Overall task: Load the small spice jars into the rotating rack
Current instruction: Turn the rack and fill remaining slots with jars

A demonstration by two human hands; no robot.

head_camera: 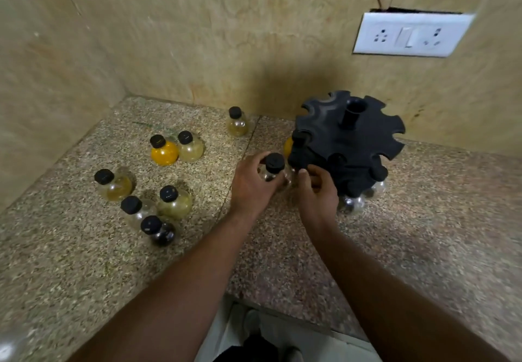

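A black rotating rack [350, 141] with notched slots stands on the counter near the back wall. Several jars hang in its slots, among them a dark one [351, 203] at the front and a yellow one [288, 147] at the left. My left hand [251, 186] grips a clear spice jar with a black cap [273, 165] just left of the rack. My right hand [317, 189] pinches the rack's lower front edge beside that jar. Loose jars stand at the left: a bright yellow one [164, 151], pale ones [190, 147] [237, 123] [114, 185] [173, 202], a clear one [135, 209] and a dark one [159, 230].
The speckled granite counter [282, 262] meets beige walls at the back and left, forming a corner. A white socket plate [409, 35] is on the back wall above the rack. The counter's front edge [296, 318] runs below my arms.
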